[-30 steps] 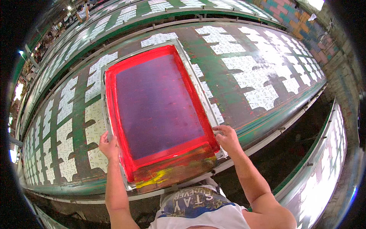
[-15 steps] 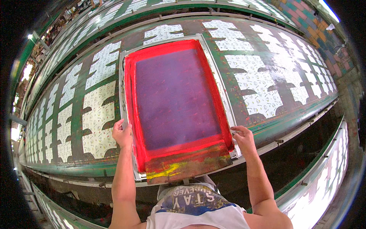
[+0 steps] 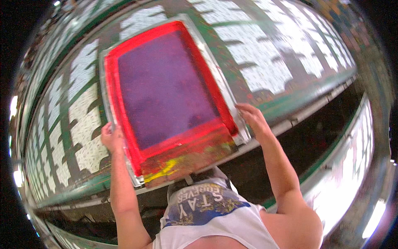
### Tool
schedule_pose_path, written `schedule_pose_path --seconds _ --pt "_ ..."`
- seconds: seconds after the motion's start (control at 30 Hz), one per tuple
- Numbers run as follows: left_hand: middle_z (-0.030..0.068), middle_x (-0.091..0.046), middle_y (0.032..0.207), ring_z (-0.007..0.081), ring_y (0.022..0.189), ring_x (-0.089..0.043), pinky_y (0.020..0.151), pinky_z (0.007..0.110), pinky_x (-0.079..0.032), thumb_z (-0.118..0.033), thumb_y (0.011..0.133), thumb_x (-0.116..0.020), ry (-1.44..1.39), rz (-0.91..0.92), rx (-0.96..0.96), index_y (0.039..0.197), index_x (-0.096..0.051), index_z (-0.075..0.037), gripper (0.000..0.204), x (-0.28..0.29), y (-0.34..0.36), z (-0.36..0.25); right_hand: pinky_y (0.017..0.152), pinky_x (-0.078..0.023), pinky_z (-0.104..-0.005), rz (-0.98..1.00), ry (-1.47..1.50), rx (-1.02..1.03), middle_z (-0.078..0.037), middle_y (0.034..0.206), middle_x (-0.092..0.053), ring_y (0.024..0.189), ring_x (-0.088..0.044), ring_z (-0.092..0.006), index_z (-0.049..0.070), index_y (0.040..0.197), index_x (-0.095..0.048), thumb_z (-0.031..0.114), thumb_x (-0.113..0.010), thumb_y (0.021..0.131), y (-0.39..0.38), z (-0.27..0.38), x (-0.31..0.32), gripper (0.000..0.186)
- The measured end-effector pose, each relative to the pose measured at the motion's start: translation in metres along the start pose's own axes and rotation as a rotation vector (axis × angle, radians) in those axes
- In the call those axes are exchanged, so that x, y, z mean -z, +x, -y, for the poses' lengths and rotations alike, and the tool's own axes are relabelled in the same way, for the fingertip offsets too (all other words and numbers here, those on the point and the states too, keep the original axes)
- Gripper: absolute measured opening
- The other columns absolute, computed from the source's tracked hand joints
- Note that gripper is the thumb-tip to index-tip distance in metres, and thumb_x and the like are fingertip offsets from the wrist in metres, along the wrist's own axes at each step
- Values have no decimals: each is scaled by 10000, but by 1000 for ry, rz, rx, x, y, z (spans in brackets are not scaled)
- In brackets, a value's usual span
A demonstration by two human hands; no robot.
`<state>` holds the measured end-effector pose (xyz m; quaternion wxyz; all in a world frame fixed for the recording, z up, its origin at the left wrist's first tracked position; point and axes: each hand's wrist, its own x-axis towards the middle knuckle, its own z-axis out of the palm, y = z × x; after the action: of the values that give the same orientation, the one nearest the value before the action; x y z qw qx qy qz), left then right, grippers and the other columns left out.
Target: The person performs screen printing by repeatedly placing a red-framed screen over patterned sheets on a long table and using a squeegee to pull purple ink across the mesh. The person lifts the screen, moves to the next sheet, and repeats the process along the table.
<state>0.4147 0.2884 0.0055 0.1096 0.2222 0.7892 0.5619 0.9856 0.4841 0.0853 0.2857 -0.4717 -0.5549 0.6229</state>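
A large screen-printing frame (image 3: 209,54) lies across the long table before me, tilted a little to the left. Its purple mesh (image 3: 163,89) has a bright red border, and a stained brown strip with yellow smears (image 3: 186,164) covers the near end. My left hand (image 3: 112,137) is closed on the frame's left side rail, close to the near corner. On the opposite rail, my right hand (image 3: 253,119) grips with bent fingers, the thumb mostly hidden. What lies beneath the frame cannot be seen.
White printed fabric pieces (image 3: 85,128) lie in rows left of the frame, with more pieces (image 3: 253,54) to the right. A pale rail (image 3: 286,124) runs along the table's near edge. Behind me at the right stands another table with white pieces (image 3: 346,166).
My view has swung and tilted, so the frame, table and both hands appear farther left and higher. Both hands stay at the frame's sides. The picture is more blurred.
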Motion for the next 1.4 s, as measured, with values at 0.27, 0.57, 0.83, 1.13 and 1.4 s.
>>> schedule_pose_path --seconds 0.27,0.57,0.83,1.13,1.4 --pt "230 -715 1402 256 1237 -724 1072 364 -575 47 963 -803 -102 116 -33 1394 -657 80 457 2 4 19 1215 -461 -470 -115 302 -24 -181 1570 -637 1390 -626 -280 -20 1624 -527 459 -565 1153 -50 -8 24 673" --pt "258 -491 1690 401 1439 -599 1223 497 -451 -485 1175 -526 48 335 51 1687 -457 -24 693 110 -38 1 1251 -420 -490 -323 206 -42 -189 1628 -582 1439 -594 -313 10 1678 -461 619 -486 1156 -142 -29 7 803" --pt "312 -397 1739 484 1471 -552 1175 532 -470 -746 1119 -440 -441 213 544 1757 -321 -66 940 209 -146 -4 1312 -337 -535 -404 440 -93 -218 1685 -501 1492 -528 -384 41 1720 -389 653 -482 1141 -153 -39 -4 848" --pt "256 -621 1592 388 1546 -525 1315 545 -321 -659 1190 -242 -418 452 151 1505 -646 59 882 212 -151 -42 1269 -400 -455 -497 -118 137 -157 1666 -560 1538 -531 -309 25 1630 -557 521 -513 1180 -140 -12 3 671" --pt "241 -696 1507 358 1451 -627 1256 505 -436 -613 1190 -342 -241 856 -460 1362 -755 52 802 168 -55 -178 1226 -457 -446 108 -922 332 -243 1548 -622 1443 -601 -401 -19 1524 -616 333 -560 1157 -50 154 4 512"
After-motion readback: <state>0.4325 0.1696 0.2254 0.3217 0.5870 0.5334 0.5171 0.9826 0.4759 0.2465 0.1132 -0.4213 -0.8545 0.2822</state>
